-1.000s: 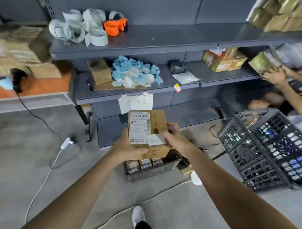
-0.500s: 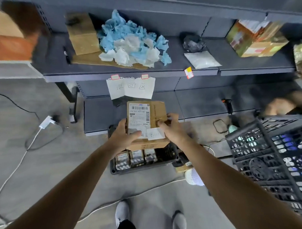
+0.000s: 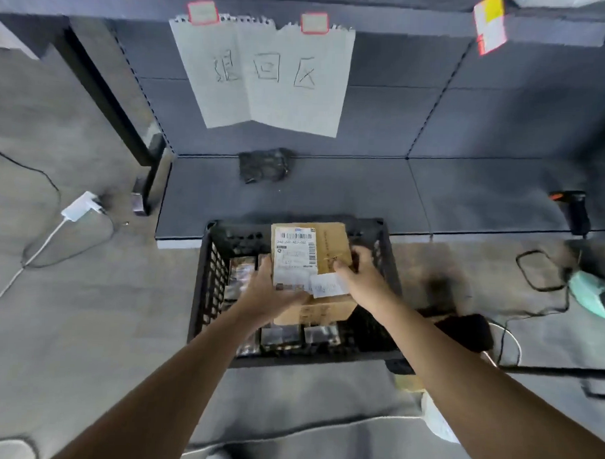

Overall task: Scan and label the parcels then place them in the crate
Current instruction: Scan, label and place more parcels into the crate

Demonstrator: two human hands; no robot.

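Left hand (image 3: 268, 295) and right hand (image 3: 362, 283) are gripping the parcel (image 3: 329, 242) over the crate (image 3: 203, 280), where letting go unevenly is probably risking a tilt onto boxes (image 3: 280, 335) inside.

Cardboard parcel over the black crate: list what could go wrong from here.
1. The small white label sits at the front edge of the cardboard parcel, beside the right hand; it may snag or peel on release.
2. Smaller parcels already line the black crate, so the cardboard parcel could land tilted.
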